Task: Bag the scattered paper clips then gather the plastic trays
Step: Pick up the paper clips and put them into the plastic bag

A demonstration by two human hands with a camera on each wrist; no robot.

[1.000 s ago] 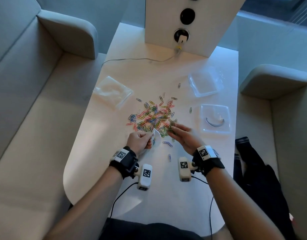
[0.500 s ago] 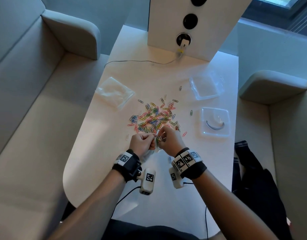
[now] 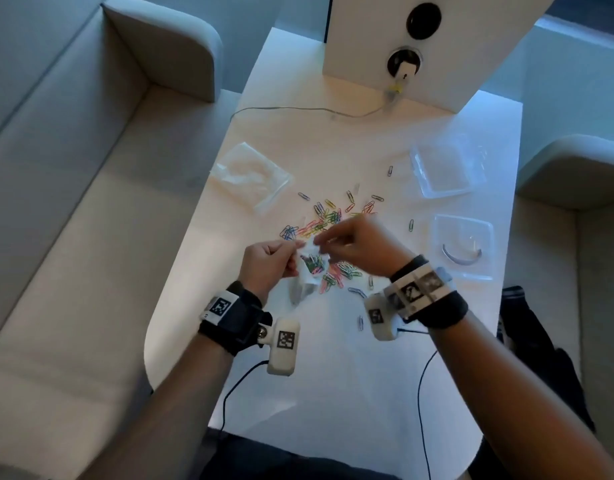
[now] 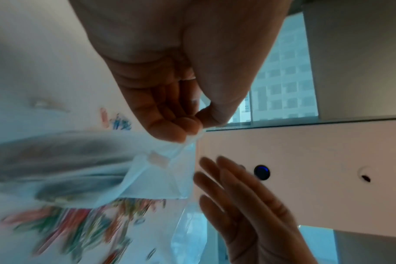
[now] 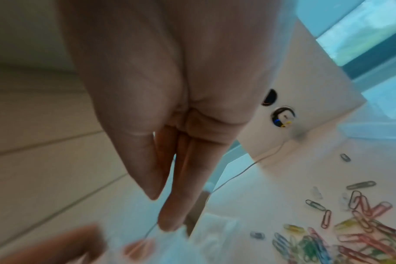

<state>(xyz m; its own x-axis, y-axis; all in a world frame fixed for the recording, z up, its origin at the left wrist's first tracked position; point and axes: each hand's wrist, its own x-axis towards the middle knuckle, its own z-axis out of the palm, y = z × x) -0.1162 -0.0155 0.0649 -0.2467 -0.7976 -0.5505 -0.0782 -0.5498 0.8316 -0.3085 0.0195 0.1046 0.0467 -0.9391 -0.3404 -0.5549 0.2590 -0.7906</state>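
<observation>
White table (image 3: 333, 393) between two sofas: right hand (image 3: 359, 245) has come back from the paper clips (image 3: 328, 216) mid-table, fingers straight now, drop done; left hand (image 3: 267, 263) pinches the bag (image 3: 310, 268) near the front edge. Trays (image 3: 463, 249) wait by the right edge.

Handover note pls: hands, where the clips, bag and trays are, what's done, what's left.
Left hand: pinches the rim of the small clear bag, held above the table.
Right hand: at the bag mouth, fingers straight, holding nothing visible.
Done: some paper clips are in the bag.
Left: most clips are loose mid-table, strays nearer the person. Two clear trays lie apart on the right, ungathered.
</observation>
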